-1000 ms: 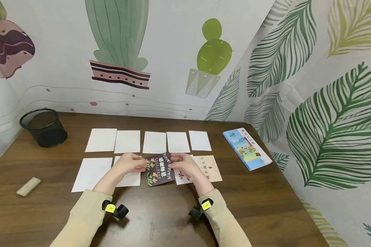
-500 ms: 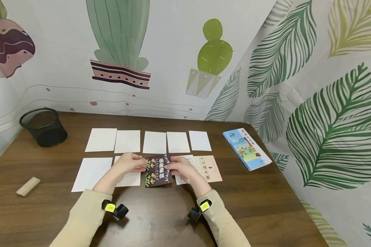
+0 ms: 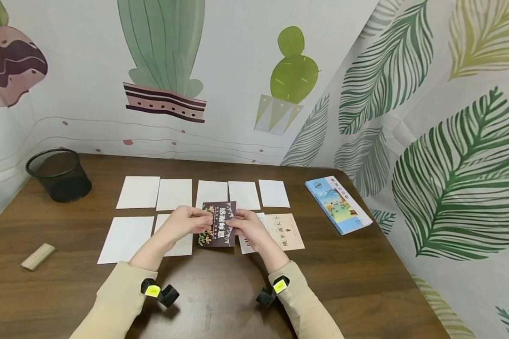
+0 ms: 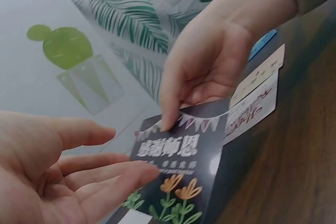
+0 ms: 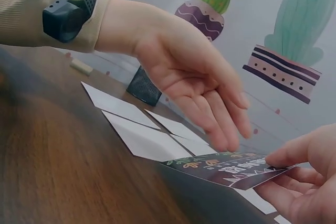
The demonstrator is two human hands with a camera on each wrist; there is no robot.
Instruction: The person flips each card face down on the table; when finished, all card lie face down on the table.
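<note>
A dark greeting card (image 3: 223, 230) with white lettering, orange flowers and a bunting border is held over the row of cards nearer me. My right hand (image 3: 253, 229) pinches its bunting end, thumb on top and fingers beneath, as the right wrist view shows. My left hand (image 3: 185, 224) is at the flowered end. In the left wrist view its fingers (image 4: 113, 174) are extended, with the thumb apart from the card. Right of the dark card lie a white card with red lettering (image 4: 255, 109), partly covered by my right hand in the head view, and a cream card (image 3: 287, 230).
Several blank white cards (image 3: 138, 192) lie in two rows on the brown table (image 3: 212, 292). A black mesh pen holder (image 3: 61, 176) stands at the back left, with a small wooden block (image 3: 38, 256) nearer me. A blue-covered book (image 3: 338, 205) lies at the right.
The dark card has straightened and shifted slightly away from me, still in my right hand. My left hand has released its left edge and moved a little right over the card.
</note>
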